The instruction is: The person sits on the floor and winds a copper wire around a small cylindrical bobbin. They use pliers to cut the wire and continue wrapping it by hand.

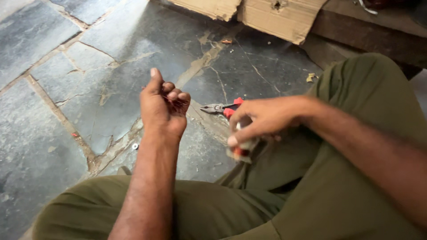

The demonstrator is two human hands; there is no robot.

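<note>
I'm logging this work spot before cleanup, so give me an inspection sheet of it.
Surface: cracked grey stone floor, dusty.
Job's things: thin reddish wire strands in the left hand; small white and red part, blurred, in the right hand.
Clutter: red-handled pliers on the floor; small washer; scattered scraps.
Grippers: both hands closed on their items.
Cables: nothing seen beyond the strands.
Surroundings: torn cardboard; person's olive trousers.

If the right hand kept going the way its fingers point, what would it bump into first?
The right hand points left, toward the left hand. It would probably meet that fist first, though depth is hard to judge; the pliers lie lower, on the floor.
</note>
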